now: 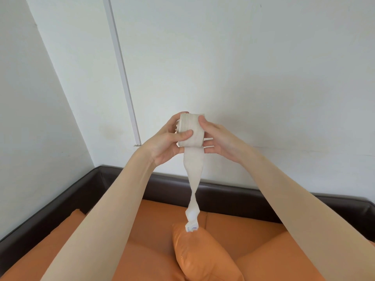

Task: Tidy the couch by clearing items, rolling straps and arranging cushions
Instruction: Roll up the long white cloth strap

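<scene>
A cream strap [191,126] is wound into a thick roll held up in front of the white wall. My left hand [166,140] grips the roll from the left, thumb across its front. My right hand [217,138] holds it from the right, thumb on top. A loose twisted tail [192,191] of the strap hangs down from the roll. Its end, with a small printed label, dangles just above an orange cushion [203,258] lying on the couch [154,226].
The couch has orange seat and back pads and a dark brown frame [233,191] along the back and left side. A white wall with a thin vertical conduit [121,67] rises behind it.
</scene>
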